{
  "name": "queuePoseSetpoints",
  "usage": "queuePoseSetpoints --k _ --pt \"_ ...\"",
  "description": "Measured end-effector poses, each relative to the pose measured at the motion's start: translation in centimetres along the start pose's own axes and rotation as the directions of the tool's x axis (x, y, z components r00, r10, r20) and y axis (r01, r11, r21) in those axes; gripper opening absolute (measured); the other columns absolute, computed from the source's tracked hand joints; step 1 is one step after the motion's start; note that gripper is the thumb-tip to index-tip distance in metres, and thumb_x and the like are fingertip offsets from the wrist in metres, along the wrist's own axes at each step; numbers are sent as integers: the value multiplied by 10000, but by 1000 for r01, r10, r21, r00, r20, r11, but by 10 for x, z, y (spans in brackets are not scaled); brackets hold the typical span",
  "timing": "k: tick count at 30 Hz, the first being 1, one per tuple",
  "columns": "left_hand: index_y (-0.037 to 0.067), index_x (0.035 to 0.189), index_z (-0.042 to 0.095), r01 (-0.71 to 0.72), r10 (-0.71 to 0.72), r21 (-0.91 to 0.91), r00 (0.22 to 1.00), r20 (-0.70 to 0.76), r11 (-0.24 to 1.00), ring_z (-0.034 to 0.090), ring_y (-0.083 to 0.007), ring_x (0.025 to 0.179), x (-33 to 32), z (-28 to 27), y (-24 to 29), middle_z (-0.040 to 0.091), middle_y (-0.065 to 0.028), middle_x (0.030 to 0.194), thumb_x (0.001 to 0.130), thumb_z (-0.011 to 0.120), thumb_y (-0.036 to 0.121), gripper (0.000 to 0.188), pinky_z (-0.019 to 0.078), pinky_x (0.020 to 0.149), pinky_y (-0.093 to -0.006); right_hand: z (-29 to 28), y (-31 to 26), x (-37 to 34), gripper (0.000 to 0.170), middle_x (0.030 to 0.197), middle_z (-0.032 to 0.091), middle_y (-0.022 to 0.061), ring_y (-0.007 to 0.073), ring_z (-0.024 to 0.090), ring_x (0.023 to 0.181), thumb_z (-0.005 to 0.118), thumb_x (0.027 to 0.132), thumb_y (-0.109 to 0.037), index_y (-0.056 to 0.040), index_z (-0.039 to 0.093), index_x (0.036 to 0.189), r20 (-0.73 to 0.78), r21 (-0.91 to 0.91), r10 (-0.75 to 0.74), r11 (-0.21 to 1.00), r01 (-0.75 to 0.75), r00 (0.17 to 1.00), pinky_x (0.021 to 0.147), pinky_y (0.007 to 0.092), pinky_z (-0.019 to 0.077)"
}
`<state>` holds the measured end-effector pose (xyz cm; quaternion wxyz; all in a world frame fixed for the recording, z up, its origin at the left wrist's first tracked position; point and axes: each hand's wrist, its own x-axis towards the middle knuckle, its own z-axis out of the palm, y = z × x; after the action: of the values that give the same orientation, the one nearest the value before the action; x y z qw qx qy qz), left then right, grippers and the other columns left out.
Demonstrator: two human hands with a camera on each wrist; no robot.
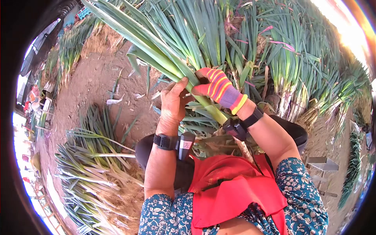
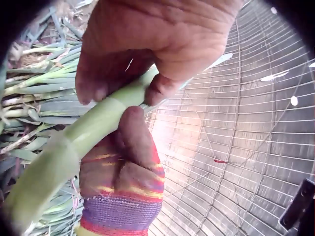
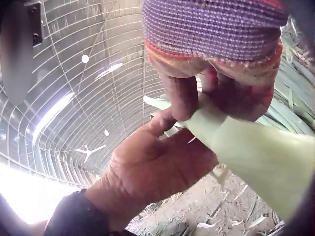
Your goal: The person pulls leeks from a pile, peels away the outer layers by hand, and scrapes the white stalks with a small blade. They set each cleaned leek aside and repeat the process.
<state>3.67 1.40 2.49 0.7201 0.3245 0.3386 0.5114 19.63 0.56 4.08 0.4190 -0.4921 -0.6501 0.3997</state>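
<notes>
A thick green onion stalk (image 1: 212, 111) slants across the head view, its long leaves reaching to the upper left. My bare left hand (image 1: 173, 101) grips it where the leaves fan out, thumb on top. Just below, my right hand (image 1: 220, 87), in a striped glove, curls round the same stalk. In the left wrist view the pale stalk (image 2: 93, 127) runs between the left hand (image 2: 157, 42) and the gloved right hand (image 2: 123, 182), thumbs close together. The right wrist view has the stalk (image 3: 256, 152) under the gloved hand (image 3: 216, 54), beside the left hand (image 3: 152, 167).
Bundles of green onions (image 1: 290, 66) stand across the top and right. A loose pile with roots (image 1: 102, 168) lies at the left on bare soil (image 1: 90, 74). A red apron (image 1: 235, 192) covers the lap, and a metal stand (image 1: 323, 163) is at the right.
</notes>
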Motion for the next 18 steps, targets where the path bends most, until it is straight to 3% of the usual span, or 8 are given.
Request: queuePoseSetpoints --k 6,8,10,12,14,15,16,18 --pt "-50 988 613 -54 60 146 997 -40 988 624 -177 676 -1 -4 0 642 -101 851 778 651 175 311 529 580 -296 1 1 8 387 759 611 222 348 603 692 720 600 -230 51 579 827 77 -84 -1 996 8 997 612 369 462" --pt "-47 988 615 -57 64 116 996 -58 992 628 -172 655 0 -6 -2 644 -101 841 774 654 160 300 539 565 -296 12 3 9 311 691 577 199 244 580 603 715 625 -169 35 583 819 -44 -217 -178 962 164 983 592 350 449" --pt "-42 985 618 -49 76 171 984 -159 984 626 -162 661 9 -16 -11 645 -98 838 781 649 137 272 529 557 -286 30 2 0 278 746 570 228 410 553 715 691 631 -150 12 552 808 -90 -473 -354 838 273 931 591 420 439" --pt "-26 1069 580 -214 257 195 939 -229 957 622 -159 699 26 -23 -24 635 -103 915 788 666 124 330 512 549 -279 42 -17 -26 356 714 574 175 365 565 698 734 611 -147 0 581 897 -31 -337 -373 877 342 927 613 413 440" --pt "-20 1095 558 -157 152 -11 971 -183 988 617 -157 709 44 -54 -34 625 -105 952 780 682 115 365 515 559 -277 45 -16 -60 481 667 545 94 301 549 649 785 568 -127 -11 596 995 10 -375 -623 723 580 782 621 377 434" --pt "-38 1017 585 -245 220 -158 962 -160 957 619 -161 693 26 -38 -18 631 -100 899 772 680 89 291 529 577 -282 38 -20 -76 559 697 556 17 172 555 686 809 540 -102 -19 601 1052 109 -499 -588 665 555 802 662 304 438" --pt "-53 932 608 -219 304 258 884 -355 941 629 -176 678 12 -17 -1 632 -94 836 777 662 69 205 549 590 -304 21 -26 -81 491 764 596 -8 88 554 740 778 565 -62 -28 609 1025 185 168 -113 982 82 976 673 259 453" --pt "-55 885 624 -233 240 64 907 -346 970 630 -179 662 10 -25 3 631 -90 796 785 650 72 164 558 582 -315 -12 -16 -98 399 789 611 -18 53 553 708 711 637 -58 -15 605 1019 53 353 164 920 -172 985 625 225 461"
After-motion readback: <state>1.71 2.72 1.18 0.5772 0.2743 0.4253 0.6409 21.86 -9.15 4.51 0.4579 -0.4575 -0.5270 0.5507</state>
